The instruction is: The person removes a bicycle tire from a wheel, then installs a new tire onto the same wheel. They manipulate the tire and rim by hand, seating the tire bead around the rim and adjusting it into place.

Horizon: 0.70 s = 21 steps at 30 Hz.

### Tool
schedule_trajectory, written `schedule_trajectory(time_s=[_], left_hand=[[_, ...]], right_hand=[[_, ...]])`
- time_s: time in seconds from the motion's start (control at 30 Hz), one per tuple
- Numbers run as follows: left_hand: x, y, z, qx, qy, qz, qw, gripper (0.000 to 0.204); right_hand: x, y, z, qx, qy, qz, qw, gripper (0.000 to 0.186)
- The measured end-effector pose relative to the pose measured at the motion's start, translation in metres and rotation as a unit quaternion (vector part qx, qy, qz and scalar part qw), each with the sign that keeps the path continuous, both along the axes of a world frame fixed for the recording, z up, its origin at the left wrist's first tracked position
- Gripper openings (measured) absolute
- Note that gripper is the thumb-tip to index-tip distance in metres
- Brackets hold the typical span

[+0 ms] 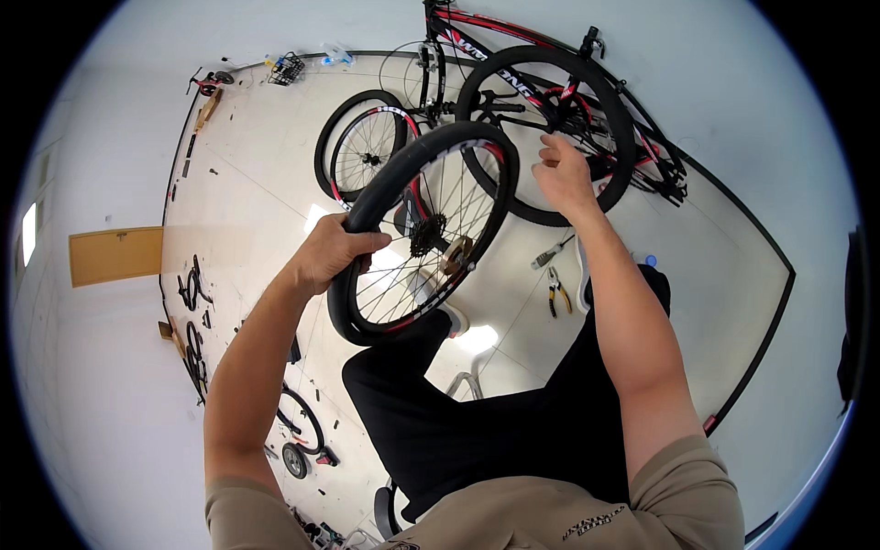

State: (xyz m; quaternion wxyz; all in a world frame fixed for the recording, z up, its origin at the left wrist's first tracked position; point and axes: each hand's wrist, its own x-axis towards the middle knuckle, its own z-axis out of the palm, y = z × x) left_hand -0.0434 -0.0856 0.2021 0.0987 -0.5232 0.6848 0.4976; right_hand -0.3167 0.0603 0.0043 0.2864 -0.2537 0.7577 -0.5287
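Observation:
My left hand grips a bicycle wheel by its black tyre, thumb over the near side. The wheel stands tilted in front of my knees, with a dark sprocket cluster at its hub and a brass-coloured ring-shaped part beside it. My right hand is raised to the right of the wheel. Its fingers are half curled and apart, and nothing shows in them. Behind that hand, a black tyre overlaps a red and black bicycle frame lying by the wall.
Yellow-handled pliers and a grey-handled tool lie near my right foot. Another wheel and tyre rest beyond the held wheel. Bike parts and a small wheel are scattered left. A black basket sits far back.

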Motion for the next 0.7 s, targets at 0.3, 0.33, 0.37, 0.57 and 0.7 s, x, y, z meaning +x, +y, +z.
schedule_trajectory(time_s=[0.3, 0.33, 0.37, 0.57, 0.7], left_hand=[[-0.020, 0.017, -0.041, 0.084, 0.057, 0.103, 0.990, 0.039], [-0.019, 0.019, -0.046, 0.098, 0.068, 0.126, 0.985, 0.044], [-0.019, 0.020, -0.050, 0.103, 0.067, 0.124, 0.985, 0.051], [-0.013, 0.035, -0.086, 0.156, 0.108, 0.250, 0.950, 0.056], [-0.006, 0.047, -0.105, 0.166, 0.128, 0.279, 0.937, 0.054]], right_hand=[[0.003, -0.002, -0.003, -0.008, -0.018, -0.009, 1.000, 0.052], [0.003, -0.003, -0.004, -0.009, -0.016, -0.005, 1.000, 0.052], [0.004, -0.004, -0.005, -0.019, -0.014, -0.010, 1.000, 0.051], [-0.003, -0.005, -0.015, -0.040, 0.007, -0.023, 0.999, 0.050], [0.000, -0.008, -0.012, -0.015, 0.010, 0.004, 1.000, 0.051]])
